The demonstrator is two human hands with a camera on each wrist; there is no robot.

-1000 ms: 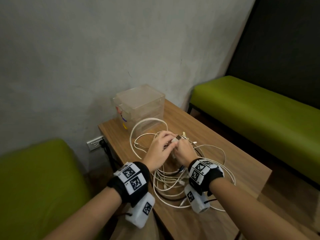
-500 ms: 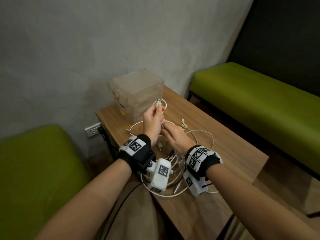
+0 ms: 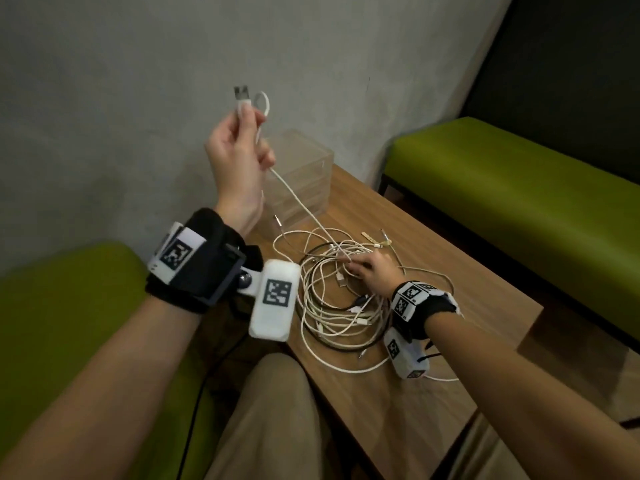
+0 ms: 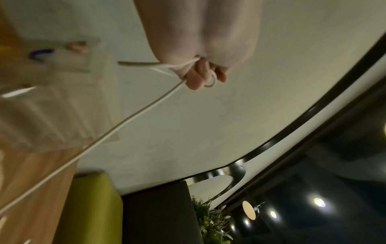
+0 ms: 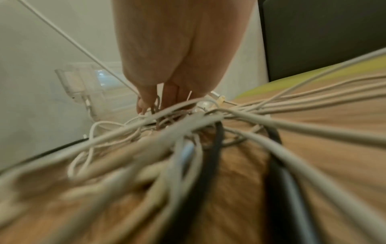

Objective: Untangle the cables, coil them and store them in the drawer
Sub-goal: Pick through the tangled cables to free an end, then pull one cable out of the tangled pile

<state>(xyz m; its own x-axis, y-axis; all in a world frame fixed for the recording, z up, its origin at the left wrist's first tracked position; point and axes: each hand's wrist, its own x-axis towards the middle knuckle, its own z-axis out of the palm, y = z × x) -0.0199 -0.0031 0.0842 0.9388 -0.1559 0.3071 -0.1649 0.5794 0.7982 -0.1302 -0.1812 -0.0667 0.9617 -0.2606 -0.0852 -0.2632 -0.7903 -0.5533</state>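
Note:
My left hand (image 3: pixel 239 150) is raised high in front of the wall and pinches the USB end of a white cable (image 3: pixel 242 98), with a small loop beside it. That white cable (image 4: pixel 125 122) runs taut down to the tangle of white and black cables (image 3: pixel 332 306) on the wooden table (image 3: pixel 450 341). My right hand (image 3: pixel 367 271) lies on top of the tangle, fingers pressing down among the strands (image 5: pixel 167 125). A clear plastic drawer box (image 3: pixel 301 181) stands at the table's far corner by the wall.
Green benches stand at the right (image 3: pixel 519 188) and at the left (image 3: pixel 69 306). My knee (image 3: pixel 273 410) is against the table's near-left edge. Loose plugs (image 3: pixel 377 240) lie just beyond the tangle.
My left hand has risen from the tangle to well above the drawer box, drawing one white cable up and taut. My right hand has stayed down on the pile.

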